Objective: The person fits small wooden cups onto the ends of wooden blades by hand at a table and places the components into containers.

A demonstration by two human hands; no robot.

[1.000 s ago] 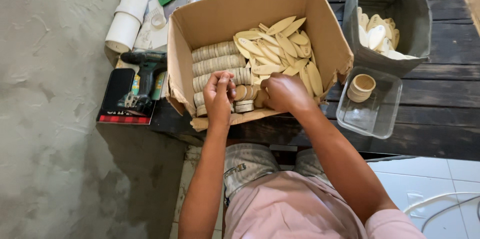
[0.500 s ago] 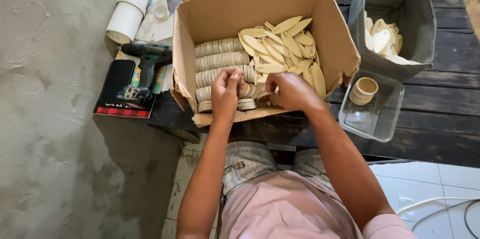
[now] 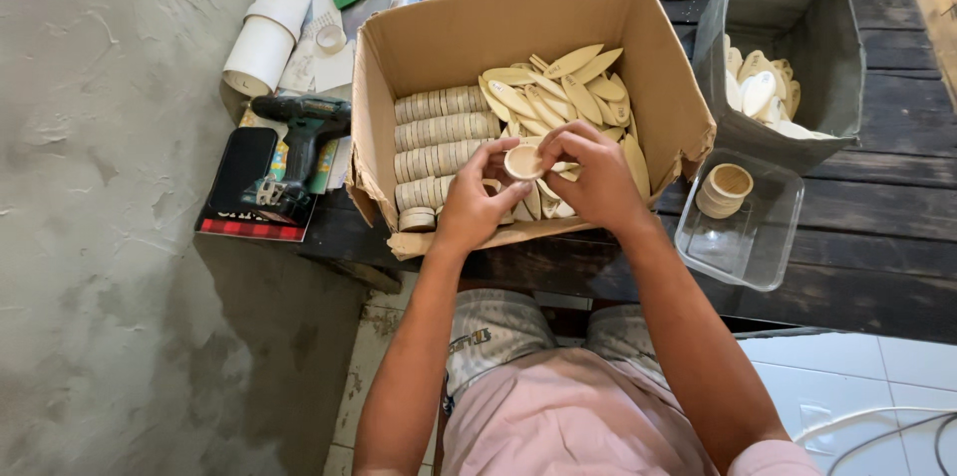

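Both hands are over the front of an open cardboard box [image 3: 558, 22]. My left hand [image 3: 474, 199] and my right hand [image 3: 590, 175] together pinch a small round pale wooden cup [image 3: 522, 162] between their fingertips, lifted just above the box contents. Inside the box, rows of stacked wooden rings [image 3: 444, 127] fill the left side. Loose leaf-shaped wooden pieces [image 3: 558, 89] lie heaped on the right side. One more ring stack [image 3: 417, 219] rests at the box's front left corner.
A clear plastic tub [image 3: 743, 247] to the right holds a short stack of wooden rings [image 3: 725, 188]. A grey bin [image 3: 788, 7] behind it holds pale oval pieces. A cordless drill [image 3: 299, 142] lies left of the box beside a white roll [image 3: 274, 12].
Both hands have risen from the box's front contents and now hold a small wooden cup up between them. The view has also shifted slightly.
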